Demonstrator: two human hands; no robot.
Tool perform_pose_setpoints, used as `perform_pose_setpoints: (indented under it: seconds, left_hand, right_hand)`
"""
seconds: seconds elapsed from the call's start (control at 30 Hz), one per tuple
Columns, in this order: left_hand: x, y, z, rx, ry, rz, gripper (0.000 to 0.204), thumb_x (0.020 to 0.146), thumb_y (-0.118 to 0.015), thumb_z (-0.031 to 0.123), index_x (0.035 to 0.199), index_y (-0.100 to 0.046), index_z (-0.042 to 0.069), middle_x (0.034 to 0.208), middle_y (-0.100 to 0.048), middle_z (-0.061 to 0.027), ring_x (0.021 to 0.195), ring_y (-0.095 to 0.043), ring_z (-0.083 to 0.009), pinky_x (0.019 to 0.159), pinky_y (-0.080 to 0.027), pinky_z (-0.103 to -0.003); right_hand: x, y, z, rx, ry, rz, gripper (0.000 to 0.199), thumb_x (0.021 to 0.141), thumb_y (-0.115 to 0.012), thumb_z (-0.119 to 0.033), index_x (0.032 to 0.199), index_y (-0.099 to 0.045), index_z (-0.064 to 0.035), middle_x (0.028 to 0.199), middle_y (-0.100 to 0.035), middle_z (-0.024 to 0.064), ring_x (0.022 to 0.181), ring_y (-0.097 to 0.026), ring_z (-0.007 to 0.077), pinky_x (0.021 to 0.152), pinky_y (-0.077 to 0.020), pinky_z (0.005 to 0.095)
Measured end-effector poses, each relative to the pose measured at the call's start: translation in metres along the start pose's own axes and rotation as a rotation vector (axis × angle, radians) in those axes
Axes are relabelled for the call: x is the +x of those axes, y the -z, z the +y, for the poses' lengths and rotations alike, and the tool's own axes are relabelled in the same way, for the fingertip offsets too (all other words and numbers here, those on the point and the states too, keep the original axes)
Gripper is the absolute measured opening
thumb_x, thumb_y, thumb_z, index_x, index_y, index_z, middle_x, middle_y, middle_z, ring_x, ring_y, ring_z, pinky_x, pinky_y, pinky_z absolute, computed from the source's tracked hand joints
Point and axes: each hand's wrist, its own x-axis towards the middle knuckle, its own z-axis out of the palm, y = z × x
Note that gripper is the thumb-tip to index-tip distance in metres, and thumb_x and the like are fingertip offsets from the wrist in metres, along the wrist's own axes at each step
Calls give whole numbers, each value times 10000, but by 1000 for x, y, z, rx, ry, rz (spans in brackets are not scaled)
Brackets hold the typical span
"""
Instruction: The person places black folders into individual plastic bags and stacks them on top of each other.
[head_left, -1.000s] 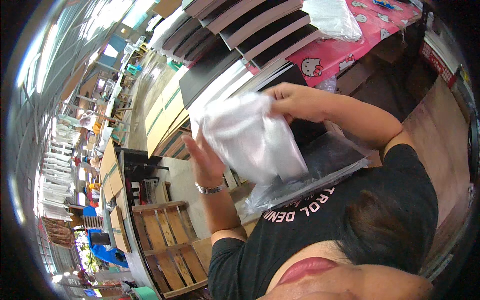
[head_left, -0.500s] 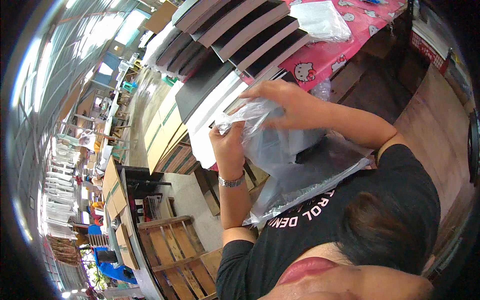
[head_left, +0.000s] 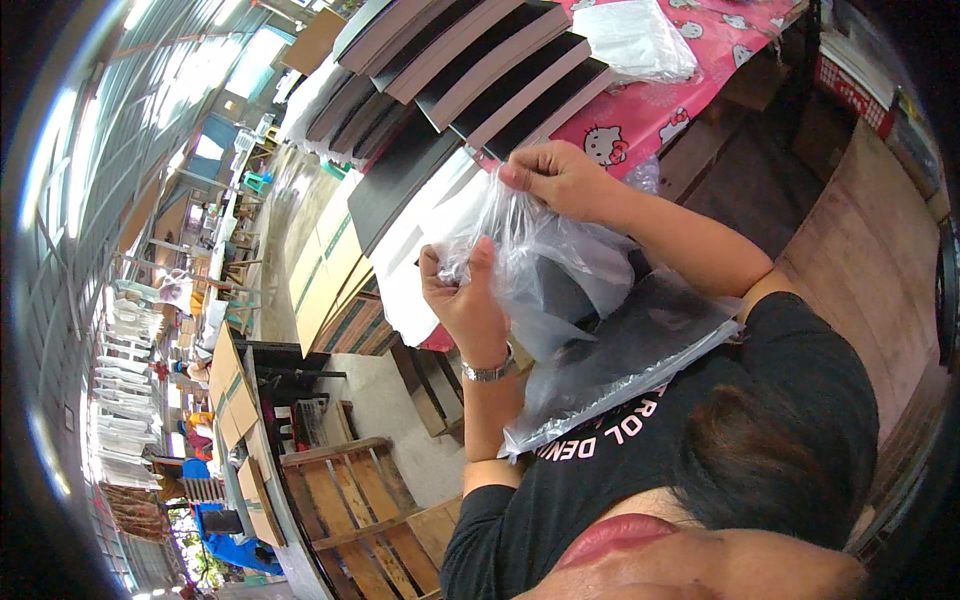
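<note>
— Held where, the clear plastic film [head_left: 528, 238]?

— Up in front of the black shirt [head_left: 540, 500], between left hand [head_left: 468, 312] and right hand [head_left: 562, 180]

— Looking how?

— Thin, see-through, crinkled, whitish in the folds, drawn into tight pleats toward the top, looser and billowing below

— And the fingers?

— On the right, pinching the pleated edge; on the left, bent against the film, thumb apart, cannot tell whether gripping

— Near what?

— Just above a flatter clear sheet [head_left: 640, 345], near black-covered books [head_left: 510, 62] on a pink-covered bench [head_left: 650, 108]
</note>
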Motion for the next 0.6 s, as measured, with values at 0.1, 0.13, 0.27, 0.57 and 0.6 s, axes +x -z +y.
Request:
perform_pose_setpoints:
  seconds: [0.1, 0.13, 0.27, 0.57, 0.6]
  left_hand:
    - [-1, -6, 5, -63, 114, 9, 203, 781, -665, 8, 971, -594, -1, 826, -635, -38, 693, -593, -112, 639, -475, -223]
    - [2, -5, 5, -101, 160, 1, 209, 785, -663, 13, 981, -589, 2, 813, -630, -34, 691, -590, -111, 638, -471, -219]
    - [2, 5, 3, -20, 194, -112, 190, 766, -680, 19, 890, -538, 41, 753, -602, -23, 638, -562, -106, 592, -460, -233]
    - [-33, 37, 21, -147, 441, -41, 237, 904, -546, 253, 1017, -548, 44, 751, -573, -15, 604, -505, -99, 543, -404, -209]
    - [-30, 54, 19, -271, 398, -152, 251, 913, -519, 281, 991, -548, 44, 726, -569, -27, 605, -524, -115, 537, -419, -215]
  right_hand:
    - [0, 3, 6, -274, 249, 92, 262, 892, -569, -261, 807, -603, -16, 631, -505, -28, 592, -442, 44, 541, -360, 220]
    - [3, 3, 4, -271, 439, 133, 239, 885, -581, -247, 817, -600, -19, 628, -499, -17, 597, -433, 47, 543, -357, 222]
    - [-6, 8, -5, -150, 8, 17, 116, 857, -606, -121, 873, -612, -7, 726, -507, -4, 650, -431, 46, 574, -360, 232]
    - [-53, -28, -18, 18, -354, -304, 172, 855, -618, -192, 865, -622, -21, 711, -572, 40, 671, -560, 126, 644, -476, 272]
    - [-59, -22, 2, -11, -125, -736, 181, 849, -620, -200, 906, -611, -29, 718, -591, 49, 641, -570, 141, 604, -482, 301]
